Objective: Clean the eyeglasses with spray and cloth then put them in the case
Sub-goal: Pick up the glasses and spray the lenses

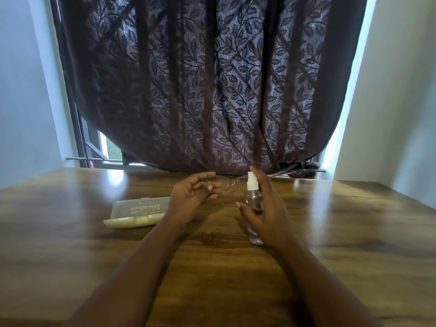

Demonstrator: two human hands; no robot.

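We see the left hand (192, 197) pinching the glasses (226, 184) above the table (342, 232). Right hand (265, 213) wraps the upright spray bottle (252, 197), forefinger on nozzle. Case (136, 211) lies closed, left of the hands.

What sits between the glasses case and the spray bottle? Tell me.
In the head view, the left hand, holding the eyeglasses, lies between the case and the spray bottle held by the right hand.

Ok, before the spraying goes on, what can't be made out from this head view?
- Thin-framed eyeglasses: left hand covers one side.
- Clear spray bottle with white nozzle: right hand hides its far side; liquid level unclear.
- Translucent glasses case: label too small; right end behind left wrist.
- Cleaning cloth: not seen.
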